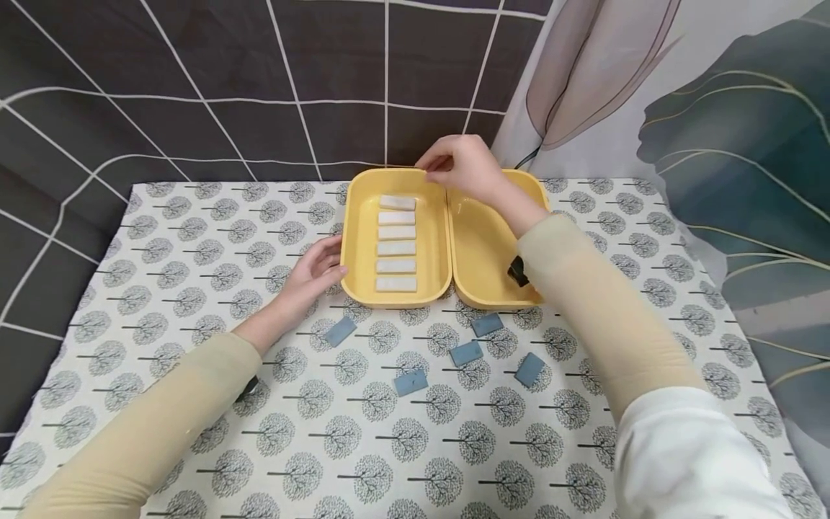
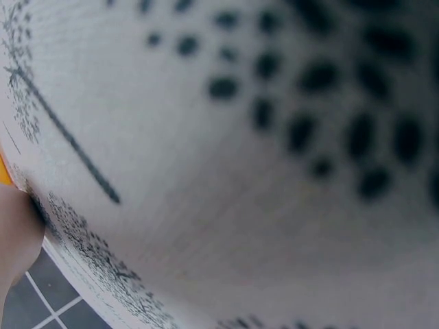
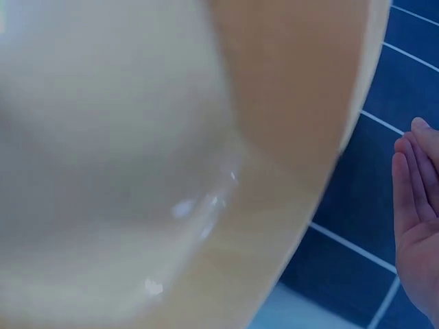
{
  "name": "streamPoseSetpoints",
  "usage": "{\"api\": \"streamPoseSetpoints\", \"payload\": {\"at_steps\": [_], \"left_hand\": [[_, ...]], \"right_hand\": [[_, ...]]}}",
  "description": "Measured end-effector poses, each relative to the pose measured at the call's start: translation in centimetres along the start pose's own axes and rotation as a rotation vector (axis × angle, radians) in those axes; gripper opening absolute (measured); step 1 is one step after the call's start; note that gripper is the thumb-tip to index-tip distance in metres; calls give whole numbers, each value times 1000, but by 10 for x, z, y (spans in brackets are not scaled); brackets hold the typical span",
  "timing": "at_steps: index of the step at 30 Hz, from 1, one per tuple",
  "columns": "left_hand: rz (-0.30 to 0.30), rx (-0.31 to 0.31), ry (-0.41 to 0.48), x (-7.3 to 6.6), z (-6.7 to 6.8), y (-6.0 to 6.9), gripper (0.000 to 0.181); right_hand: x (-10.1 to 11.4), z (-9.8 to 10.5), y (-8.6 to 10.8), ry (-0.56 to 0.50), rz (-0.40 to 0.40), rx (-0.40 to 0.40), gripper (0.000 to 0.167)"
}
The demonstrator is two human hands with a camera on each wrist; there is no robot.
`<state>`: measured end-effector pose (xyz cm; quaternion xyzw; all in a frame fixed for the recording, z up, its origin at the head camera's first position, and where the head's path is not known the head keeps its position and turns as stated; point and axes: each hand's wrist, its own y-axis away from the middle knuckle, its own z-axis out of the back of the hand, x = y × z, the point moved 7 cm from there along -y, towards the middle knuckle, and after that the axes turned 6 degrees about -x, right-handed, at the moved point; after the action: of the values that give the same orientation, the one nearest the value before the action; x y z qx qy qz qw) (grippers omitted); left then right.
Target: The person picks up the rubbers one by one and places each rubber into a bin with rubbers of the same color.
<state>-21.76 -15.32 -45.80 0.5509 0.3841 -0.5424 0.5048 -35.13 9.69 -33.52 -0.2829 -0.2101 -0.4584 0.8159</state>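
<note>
Left hand (image 1: 314, 270) first: it isn't wrapped round anything, just thumb and fingertips against the outer side of the yellow box (image 1: 431, 249), bracing it, I'd guess. The right hand (image 1: 462, 162) is loose, fingers slightly bent, over the far rim where the two halves meet. I can't see anything in it, and the right wrist view shows nothing in the palm either.

The box lies open on the bench (image 1: 363, 465), halves side by side. In the left half there's a column of six white pieces (image 1: 396, 249), the farthest one a bit crooked. My read: the step in hand is minding that column, so the next move calls for a careful right hand, staying clear of the pieces while the left keeps the box steady.

Further out, five blue pieces (image 1: 411, 383) lie scattered in front of the box, none touching it. Reaching them means bringing a hand back towards the body.
</note>
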Motion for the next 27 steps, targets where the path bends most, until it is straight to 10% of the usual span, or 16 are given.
{"api": "streamPoseSetpoints", "payload": {"at_steps": [15, 27], "left_hand": [[2, 5, -6, -3, -2, -3, 68], [-1, -3, 1, -2, -1, -6, 68]], "right_hand": [[-8, 81, 51, -169, -48, -205, 21], [-47, 108, 105, -191, -184, -263, 28]]}}
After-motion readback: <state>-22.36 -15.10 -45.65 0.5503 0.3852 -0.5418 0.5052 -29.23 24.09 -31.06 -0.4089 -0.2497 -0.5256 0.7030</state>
